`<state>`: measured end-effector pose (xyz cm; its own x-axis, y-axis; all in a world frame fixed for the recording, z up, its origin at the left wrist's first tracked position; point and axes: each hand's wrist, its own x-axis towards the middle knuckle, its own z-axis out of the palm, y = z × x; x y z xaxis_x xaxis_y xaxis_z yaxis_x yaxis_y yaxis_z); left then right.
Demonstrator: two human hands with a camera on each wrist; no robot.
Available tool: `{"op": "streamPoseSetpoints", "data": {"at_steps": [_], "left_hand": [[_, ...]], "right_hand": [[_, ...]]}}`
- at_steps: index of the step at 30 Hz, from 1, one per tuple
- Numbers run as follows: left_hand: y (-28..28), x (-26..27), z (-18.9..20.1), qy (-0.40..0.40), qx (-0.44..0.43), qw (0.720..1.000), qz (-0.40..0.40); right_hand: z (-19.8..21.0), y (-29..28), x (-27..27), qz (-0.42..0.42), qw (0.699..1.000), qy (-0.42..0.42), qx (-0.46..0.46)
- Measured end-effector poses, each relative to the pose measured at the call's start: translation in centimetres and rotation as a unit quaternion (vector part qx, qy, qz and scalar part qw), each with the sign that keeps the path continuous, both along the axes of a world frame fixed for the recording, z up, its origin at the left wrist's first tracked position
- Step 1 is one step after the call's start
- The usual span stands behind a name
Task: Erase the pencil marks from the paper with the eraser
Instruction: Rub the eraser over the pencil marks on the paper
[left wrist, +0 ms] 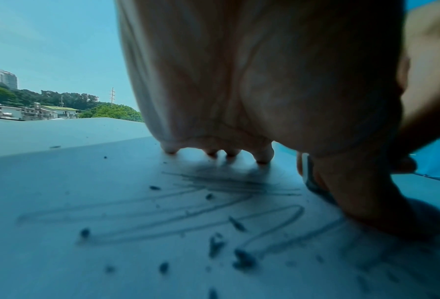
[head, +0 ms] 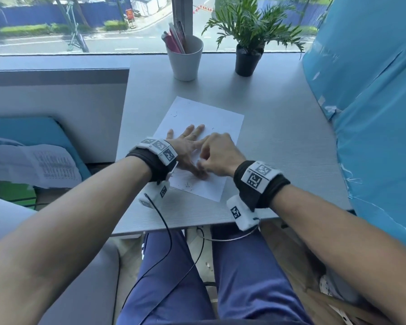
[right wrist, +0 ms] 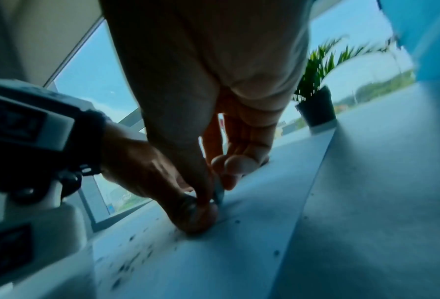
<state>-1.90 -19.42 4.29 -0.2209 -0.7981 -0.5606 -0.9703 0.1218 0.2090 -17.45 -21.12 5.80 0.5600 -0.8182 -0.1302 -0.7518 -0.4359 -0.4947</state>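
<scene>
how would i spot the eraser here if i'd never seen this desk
Find the white paper on the grey desk. The left hand presses it flat; beside it the right hand pinches the eraser, a small pale block, its tip on the sheet.

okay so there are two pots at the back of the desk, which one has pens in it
The white cup, left of the black plant pot: pink and white pens stick out of it, while the black one holds a green plant.

White paper [head: 223, 118] lies flat on grey desk, turned at angle. Looping grey pencil marks [left wrist: 162, 218] across near part, dark crumbs scattered over them. Eraser [right wrist: 219, 195] small, mostly hidden between fingertips, lower edge touching paper; colour and shape unclear.
</scene>
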Motion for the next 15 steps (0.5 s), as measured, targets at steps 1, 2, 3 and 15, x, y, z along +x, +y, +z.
{"op": "streamPoseSetpoints", "data": {"at_steps": [1,2,3,15], "left_hand": [[-0.1,0.0,0.0,0.0,0.0,1.0,-0.001],[0.0,0.0,0.0,0.002,-0.001,1.0,0.0],[0.0,0.1,0.0,0.002,-0.005,1.0,0.0],[0.5,2.9,-1.2,-0.008,-0.073,0.996,-0.045]], "right_hand": [[0.0,-0.4,-0.1,-0.004,1.0,0.002,-0.004],[0.1,-1.2,-0.5,-0.037,0.999,-0.002,-0.004],[0.1,-2.0,-0.9,-0.073,0.997,-0.016,-0.007],[1.4,-5.3,-1.7,0.053,0.987,0.141,-0.054]]}}
